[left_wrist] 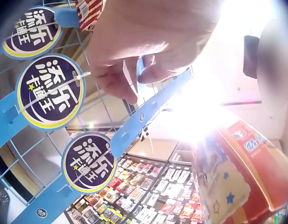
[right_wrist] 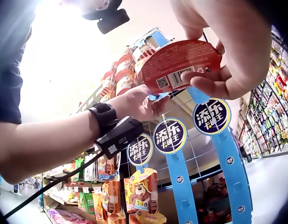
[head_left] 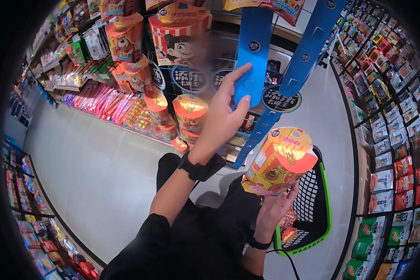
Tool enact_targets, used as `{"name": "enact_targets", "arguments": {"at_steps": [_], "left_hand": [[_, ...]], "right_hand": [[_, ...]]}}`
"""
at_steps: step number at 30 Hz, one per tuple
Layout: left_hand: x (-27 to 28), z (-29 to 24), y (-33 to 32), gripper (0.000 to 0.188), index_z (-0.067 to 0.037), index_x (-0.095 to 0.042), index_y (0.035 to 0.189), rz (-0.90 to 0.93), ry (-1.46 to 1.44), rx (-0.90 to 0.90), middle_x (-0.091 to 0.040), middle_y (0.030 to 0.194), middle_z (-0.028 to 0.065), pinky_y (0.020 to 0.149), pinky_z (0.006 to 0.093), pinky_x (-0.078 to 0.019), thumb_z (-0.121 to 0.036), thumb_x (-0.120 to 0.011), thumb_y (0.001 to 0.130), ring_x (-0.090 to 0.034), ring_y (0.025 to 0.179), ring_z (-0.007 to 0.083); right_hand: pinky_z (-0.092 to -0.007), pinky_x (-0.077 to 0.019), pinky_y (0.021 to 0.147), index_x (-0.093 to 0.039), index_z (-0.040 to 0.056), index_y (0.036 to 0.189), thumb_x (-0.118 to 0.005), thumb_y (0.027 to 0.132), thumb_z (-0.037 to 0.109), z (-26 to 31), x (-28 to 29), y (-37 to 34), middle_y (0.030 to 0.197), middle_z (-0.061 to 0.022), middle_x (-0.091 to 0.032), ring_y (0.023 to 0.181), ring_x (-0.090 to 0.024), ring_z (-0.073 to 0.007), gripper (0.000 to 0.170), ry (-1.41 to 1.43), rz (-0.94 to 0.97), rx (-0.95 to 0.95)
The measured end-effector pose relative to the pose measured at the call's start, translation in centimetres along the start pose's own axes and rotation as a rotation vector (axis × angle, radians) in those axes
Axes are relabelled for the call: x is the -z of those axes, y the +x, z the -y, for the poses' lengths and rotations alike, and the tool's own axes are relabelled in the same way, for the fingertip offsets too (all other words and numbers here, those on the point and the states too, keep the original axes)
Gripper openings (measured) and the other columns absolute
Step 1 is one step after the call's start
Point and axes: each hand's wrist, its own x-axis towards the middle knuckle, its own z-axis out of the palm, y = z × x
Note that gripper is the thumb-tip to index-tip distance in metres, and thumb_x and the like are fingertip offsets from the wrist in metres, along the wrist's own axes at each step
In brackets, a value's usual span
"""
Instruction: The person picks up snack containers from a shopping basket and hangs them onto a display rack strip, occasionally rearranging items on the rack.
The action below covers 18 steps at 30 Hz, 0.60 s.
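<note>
In the head view my left hand (head_left: 219, 119) holds the edge of a hanging blue display strip (head_left: 254, 28), index finger and thumb on its lower part. The left wrist view shows the fingers of this hand (left_wrist: 148, 32) around a narrow blue piece (left_wrist: 141, 74). My right hand (head_left: 274, 212) grips an orange and yellow snack box with a cartoon bear (head_left: 270, 175) from below, tilted above a basket. From the right wrist view, fingers and thumb of the right hand (right_wrist: 237, 56) lie against its red base (right_wrist: 181, 65), which carries a barcode.
A black basket with a green rim (head_left: 330, 205) stands on the floor, red packets inside. Another blue strip (head_left: 308, 51) hangs to the right. More snack boxes (head_left: 190, 112) hang on the rack at left. Shelves of packets (head_left: 382, 182) line the right side; pale floor (head_left: 88, 163) lies at left.
</note>
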Motion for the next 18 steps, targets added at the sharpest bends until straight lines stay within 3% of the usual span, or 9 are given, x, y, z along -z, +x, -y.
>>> {"name": "enact_targets", "arguments": {"at_steps": [2, 5, 8, 17, 18], "left_hand": [[0.2, -0.8, -0.3, 0.058, -0.009, -0.031, 0.144, 0.068, -0.009, 0.065, -0.057, 0.123, 0.0116, 0.096, 0.0291, -0.0415, 0.001, -0.051, 0.089, -0.056, 0.109, 0.0147], [0.7, -1.1, -0.8, 0.056, -0.012, -0.037, 0.141, 0.109, 0.006, 0.074, -0.063, 0.104, 0.0098, 0.076, 0.0276, -0.048, 0.0, -0.051, 0.089, -0.059, 0.085, 0.012], [1.4, -0.9, -0.9, 0.056, -0.014, -0.036, 0.141, 0.134, 0.013, -0.01, -0.064, 0.096, 0.0107, 0.074, 0.0288, -0.0489, 0.001, -0.05, 0.089, -0.06, 0.078, 0.0138], [3.8, -2.1, -1.7, 0.056, -0.016, -0.038, 0.141, 0.239, 0.125, -0.092, -0.062, 0.113, 0.0158, 0.081, 0.0305, -0.0493, 0.002, -0.049, 0.088, -0.065, 0.096, 0.0214], [3.9, -2.7, -1.9, 0.054, -0.015, -0.04, 0.14, 0.235, 0.117, -0.06, -0.061, 0.116, 0.0144, 0.085, 0.0308, -0.049, 0.001, -0.05, 0.089, -0.064, 0.102, 0.0221]], "right_hand": [[-0.0357, -0.0323, 0.104, -0.018, 0.0038, 0.146, -0.051, 0.097, 0.039, -0.1, 0.2, -0.1, 0.141, -0.0116, -0.034, 0.127, -0.037, -0.0194, 0.069, -0.042, 0.001, 0.023], [-0.0365, -0.0326, 0.104, -0.018, 0.0029, 0.146, -0.053, 0.095, 0.041, -0.4, 0.4, -0.1, 0.141, -0.0123, -0.036, 0.127, -0.038, -0.0197, 0.072, -0.06, 0.056, 0.02], [-0.0367, -0.0326, 0.104, -0.019, 0.0023, 0.146, -0.055, 0.094, 0.043, -0.6, -0.5, -0.2, 0.139, -0.0126, -0.039, 0.126, -0.04, -0.02, 0.075, -0.08, 0.126, 0.012], [-0.0354, -0.0341, 0.102, -0.021, 0.0019, 0.145, -0.055, 0.095, 0.039, -0.4, -3.9, 1.2, 0.133, -0.0134, -0.045, 0.121, -0.044, -0.0185, 0.071, -0.066, 0.215, 0.065], [-0.0404, -0.0333, 0.106, -0.022, 0.0061, 0.145, -0.049, 0.099, 0.034, -0.4, -3.8, 1.6, 0.144, -0.0063, -0.032, 0.132, -0.035, -0.0203, 0.06, -0.129, 0.277, 0.075]]}}
